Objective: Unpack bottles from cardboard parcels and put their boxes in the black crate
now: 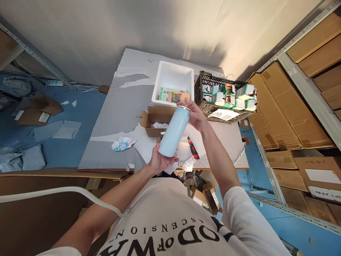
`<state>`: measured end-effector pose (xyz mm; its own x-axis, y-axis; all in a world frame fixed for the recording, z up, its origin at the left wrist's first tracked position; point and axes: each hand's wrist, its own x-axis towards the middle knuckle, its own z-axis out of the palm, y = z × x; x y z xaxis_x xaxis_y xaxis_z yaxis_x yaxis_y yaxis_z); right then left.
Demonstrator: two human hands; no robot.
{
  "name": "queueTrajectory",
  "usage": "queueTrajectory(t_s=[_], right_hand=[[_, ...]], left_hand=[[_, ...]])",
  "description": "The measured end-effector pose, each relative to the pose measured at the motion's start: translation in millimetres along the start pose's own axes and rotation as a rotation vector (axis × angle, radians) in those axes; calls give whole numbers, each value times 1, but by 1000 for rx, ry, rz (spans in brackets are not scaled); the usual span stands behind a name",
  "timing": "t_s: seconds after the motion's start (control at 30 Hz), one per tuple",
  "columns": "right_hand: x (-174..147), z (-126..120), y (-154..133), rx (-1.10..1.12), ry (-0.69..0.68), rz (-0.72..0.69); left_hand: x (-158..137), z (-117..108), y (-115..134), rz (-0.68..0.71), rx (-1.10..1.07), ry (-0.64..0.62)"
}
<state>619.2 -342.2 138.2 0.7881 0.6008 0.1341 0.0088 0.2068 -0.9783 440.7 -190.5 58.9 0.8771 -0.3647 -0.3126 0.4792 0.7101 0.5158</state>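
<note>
A light blue tumbler [174,132] with a pale metallic rim is held tilted between my two hands, over the front part of the table. My left hand [160,161] supports its lower end from below, palm up, with fingers curled around the base. At the upper end, my right hand [196,115] grips the rim side. Just behind the tumbler is an open cardboard box [153,132] with crumpled white paper [160,125] inside. A red and black utility knife [193,148] lies on the table right of the tumbler.
A white foam box [174,71] holding colorful printed cards [179,97] stands at the back. Beside it, a black plastic crate [198,94] contains several small green and white boxes. Crumpled printed paper [124,143] lies left on the table [106,126]. Shelved cartons [283,106] line the right.
</note>
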Motion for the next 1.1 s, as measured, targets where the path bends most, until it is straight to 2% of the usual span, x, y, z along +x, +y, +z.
queueTrajectory(t_s=[0.1,0.2,0.27,0.37,0.4,0.43,0.53,0.6,0.73,0.87,0.97,1.03,1.1], right_hand=[[0,-3,1,-55,-17,5],[0,-5,1,-145,92,-74],[-2,-6,0,-217,200,-171],[-11,-3,4,-346,348,-308],[-16,0,8,-385,382,-339],[-21,4,13,-417,406,-361],[-40,18,38,-466,449,-392],[-53,24,54,-474,469,-396],[-70,24,72,-511,486,-373],[-79,19,77,-523,500,-336],[-83,18,76,-521,533,-299],[-88,17,72,-560,563,-286],[-93,17,65,-634,570,-282]], left_hand=[[0,2,4,-93,-30,-20],[2,-9,7,-90,98,17],[3,-27,9,41,313,147],[5,-63,13,380,817,463],[7,-74,14,460,987,526],[10,-84,15,501,1133,536],[25,-100,14,490,1381,397],[37,-104,10,463,1422,329],[57,-107,2,462,1407,323],[70,-111,5,525,1385,205],[74,-110,13,476,1363,78],[73,-109,16,428,1369,71],[70,-108,16,416,1367,121]])
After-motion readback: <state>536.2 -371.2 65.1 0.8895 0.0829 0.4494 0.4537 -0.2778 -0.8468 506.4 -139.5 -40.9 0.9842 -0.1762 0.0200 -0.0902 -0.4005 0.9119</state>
